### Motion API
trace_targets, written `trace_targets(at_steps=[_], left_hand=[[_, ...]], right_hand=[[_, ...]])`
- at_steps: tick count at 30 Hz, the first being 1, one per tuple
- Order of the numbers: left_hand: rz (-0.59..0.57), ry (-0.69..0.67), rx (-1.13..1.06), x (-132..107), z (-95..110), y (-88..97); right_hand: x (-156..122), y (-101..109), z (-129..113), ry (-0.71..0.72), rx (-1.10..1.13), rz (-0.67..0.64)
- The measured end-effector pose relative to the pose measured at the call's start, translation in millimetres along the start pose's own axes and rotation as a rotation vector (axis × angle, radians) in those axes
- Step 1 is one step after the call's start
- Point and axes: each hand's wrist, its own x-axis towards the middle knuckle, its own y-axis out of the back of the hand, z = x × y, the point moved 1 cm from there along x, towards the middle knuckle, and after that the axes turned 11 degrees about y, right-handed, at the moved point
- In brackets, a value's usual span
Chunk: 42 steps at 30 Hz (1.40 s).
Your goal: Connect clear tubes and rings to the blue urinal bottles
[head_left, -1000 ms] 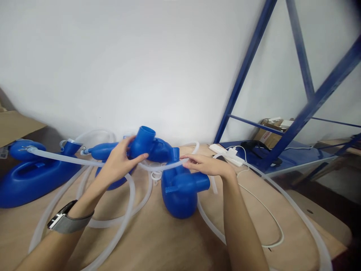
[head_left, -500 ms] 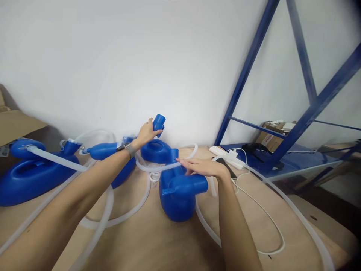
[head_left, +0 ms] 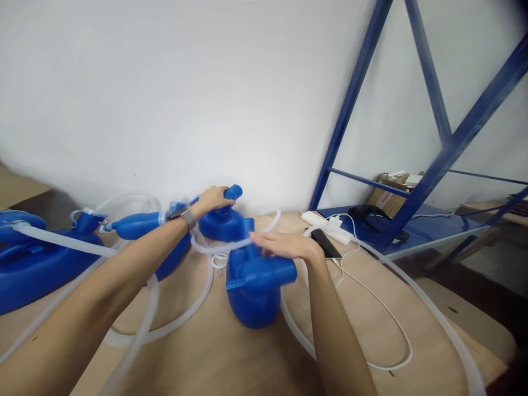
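Looking down across a tan table set against a white wall. Reaching far and slightly left with the left grip, banded by a wristwatch, and closing its fingers over the short spout of the far blue vessel, with that spout slanting up toward the right. Resting the right grip nearer in, opened out flat with fingers straight and pointing left, clasping nothing, only touching a clear tube at the top of the near blue vessel. Tracing that tube left to right along its long axis, just under the right fingertips and between the two vessels, closer to the right grip than to the left. Placing the near vessel just in front of the far one, almost touching it, with a stubby side outlet pointing right. Finding loose tubing looping over the table and spare blue vessels further left. Finding, right of the right grip, a dark phone, a white power strip and a white cable, beside a blue metal rack.
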Motion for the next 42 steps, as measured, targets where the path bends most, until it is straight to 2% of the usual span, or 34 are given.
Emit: trace_targets(at_steps=[3,9,12,16,20,22,24,27,29,31,34,37,40,42], left_hand=[[-0.075,0.014,0.000,-1,-1,7.9],[-0.227,0.033,0.025,-2,3,23.4],[-0.251,0.048,0.066,-4,4,29.0],[-0.146,0.039,0.119,-18,2,34.3],[0.005,-0.013,0.145,-49,-4,42.7],[0.048,-0.079,0.093,-70,-8,49.3],[-0.006,-0.134,-0.086,-90,-12,56.3],[-0.263,-0.113,-0.428,-115,-18,63.7],[-0.354,-0.106,-0.469,-126,-19,64.5],[-0.351,-0.136,-0.384,-131,-20,60.5],[-0.298,-0.132,-0.132,-125,-26,47.4],[-0.180,-0.074,0.113,-103,-43,36.1],[-0.089,-0.014,0.234,-69,-66,33.9],[-0.068,-0.004,0.297,-44,-80,36.2]], right_hand=[[2,-1,-1,-0.039,-0.022,0.021],[2,3,-3,0.019,-0.065,0.123],[0,7,-2,0.076,-0.168,0.238],[0,15,2,0.117,-0.242,0.515],[4,26,10,0.259,-0.060,0.841],[4,31,12,0.341,0.062,0.967],[1,34,10,0.411,0.151,1.048],[-9,35,1,0.491,0.162,1.139],[-20,37,-5,0.552,0.113,1.198],[-33,41,-8,0.620,0.052,1.296],[-59,55,-2,0.736,0.003,1.536],[-92,73,10,0.832,-0.017,1.810],[-122,83,21,0.764,-0.021,2.019],[-134,84,25,0.663,-0.002,2.041]])
